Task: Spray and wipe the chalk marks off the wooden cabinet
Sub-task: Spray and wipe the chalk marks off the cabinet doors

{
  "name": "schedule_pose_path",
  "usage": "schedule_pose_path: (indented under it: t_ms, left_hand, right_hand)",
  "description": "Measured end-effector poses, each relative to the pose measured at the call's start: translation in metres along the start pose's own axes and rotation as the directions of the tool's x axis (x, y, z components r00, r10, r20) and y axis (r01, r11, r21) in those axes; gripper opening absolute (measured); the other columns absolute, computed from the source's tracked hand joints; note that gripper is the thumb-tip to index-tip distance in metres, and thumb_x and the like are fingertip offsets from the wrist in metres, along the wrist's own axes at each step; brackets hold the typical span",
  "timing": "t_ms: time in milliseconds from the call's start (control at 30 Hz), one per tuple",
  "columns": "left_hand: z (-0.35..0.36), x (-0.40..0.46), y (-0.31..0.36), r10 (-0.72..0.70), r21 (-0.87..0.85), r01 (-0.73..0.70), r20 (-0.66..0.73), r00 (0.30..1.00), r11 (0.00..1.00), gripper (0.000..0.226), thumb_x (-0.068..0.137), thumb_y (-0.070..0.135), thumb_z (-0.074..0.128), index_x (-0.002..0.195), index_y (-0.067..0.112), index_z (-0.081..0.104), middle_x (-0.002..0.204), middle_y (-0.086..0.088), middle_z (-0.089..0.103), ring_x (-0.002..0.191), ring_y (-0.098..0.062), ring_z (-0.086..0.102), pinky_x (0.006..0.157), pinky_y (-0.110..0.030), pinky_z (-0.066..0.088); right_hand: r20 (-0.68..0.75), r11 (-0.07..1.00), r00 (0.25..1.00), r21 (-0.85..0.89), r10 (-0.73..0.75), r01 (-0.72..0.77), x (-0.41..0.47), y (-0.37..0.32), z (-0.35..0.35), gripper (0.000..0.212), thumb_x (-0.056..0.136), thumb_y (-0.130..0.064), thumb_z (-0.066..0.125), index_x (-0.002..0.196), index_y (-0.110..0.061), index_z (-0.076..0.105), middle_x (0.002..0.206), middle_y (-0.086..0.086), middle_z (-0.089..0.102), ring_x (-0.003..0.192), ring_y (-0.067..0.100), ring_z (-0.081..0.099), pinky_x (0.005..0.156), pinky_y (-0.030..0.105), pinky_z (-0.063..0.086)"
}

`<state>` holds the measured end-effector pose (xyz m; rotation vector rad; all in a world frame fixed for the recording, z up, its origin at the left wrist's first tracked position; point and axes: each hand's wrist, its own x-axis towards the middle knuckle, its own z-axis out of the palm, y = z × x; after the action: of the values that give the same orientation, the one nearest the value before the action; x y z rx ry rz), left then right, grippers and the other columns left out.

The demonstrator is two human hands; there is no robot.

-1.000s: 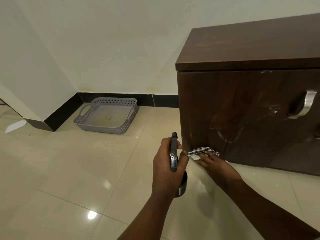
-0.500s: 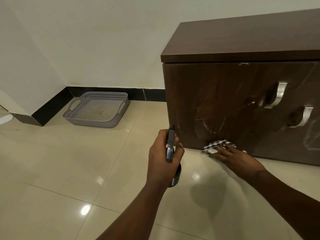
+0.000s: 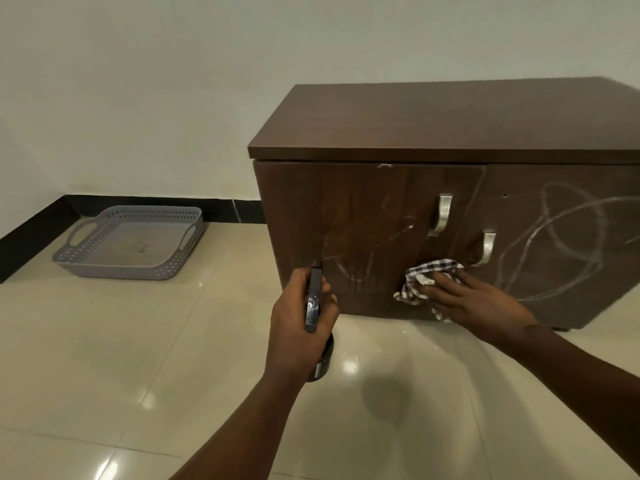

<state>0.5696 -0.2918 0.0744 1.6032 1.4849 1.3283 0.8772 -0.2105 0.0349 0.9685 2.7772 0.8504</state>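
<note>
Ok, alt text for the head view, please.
A right hand presses a checked cloth against a chalk-marked wooden cabinet; the left hand grips a dark spray bottle. A grey basket sits by the wall.

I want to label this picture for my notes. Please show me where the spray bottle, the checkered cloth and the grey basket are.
spray bottle (image 3: 313,299): head view, on its dark spray head.
checkered cloth (image 3: 420,276): head view, on the bunched fabric left of the fingers.
grey basket (image 3: 114,266): head view, on its perforated front wall.
</note>
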Motion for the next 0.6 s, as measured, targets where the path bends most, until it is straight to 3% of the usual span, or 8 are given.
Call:
schedule_pose_path:
  t_ms: [233, 400, 600]
  left_hand:
    - [0.021, 0.01, 0.023, 0.045, -0.025, -0.045, 0.028, 0.999, 0.999, 0.019, 0.093, 0.011, 0.064, 0.103, 0.023, 0.056, 0.094, 0.008, 0.065, 0.086, -0.007, 0.063, 0.072, -0.008, 0.047]
    - [0.031, 0.011, 0.032, 0.051, -0.017, -0.051, 0.023, 0.998, 0.999, 0.019, 0.094, 0.014, 0.064, 0.109, 0.022, 0.055, 0.096, 0.01, 0.065, 0.089, -0.005, 0.063, 0.074, -0.006, 0.047]
    - [0.029, 0.01, 0.038, 0.048, -0.019, -0.048, 0.02, 0.999, 0.999, 0.022, 0.094, 0.015, 0.064, 0.112, 0.021, 0.055, 0.096, 0.011, 0.065, 0.09, -0.007, 0.065, 0.077, -0.013, 0.048]
  right_hand:
    - [-0.044, 0.996, 0.995, -0.013, 0.091, -0.092, 0.004, 0.027, -0.043, 0.069, 0.065, 0.003, 0.076, 0.13, -0.011, 0.058, 0.146, 0.012, 0.044, 0.124, 0.04, 0.048, 0.093, 0.052, 0.048]
    - [-0.081, 0.993, 0.991, -0.038, 0.106, -0.11, 0.004, 0.031, -0.066, 0.071, 0.054, 0.007, 0.08, 0.121, -0.01, 0.064, 0.134, 0.014, 0.056, 0.114, 0.041, 0.056, 0.088, 0.047, 0.052]
    - [-0.12, 0.992, 0.989, -0.078, 0.09, -0.1, 0.003, 0.039, -0.082, 0.071, 0.059, 0.003, 0.081, 0.125, -0.011, 0.059, 0.134, 0.015, 0.053, 0.114, 0.04, 0.048, 0.089, 0.046, 0.05]
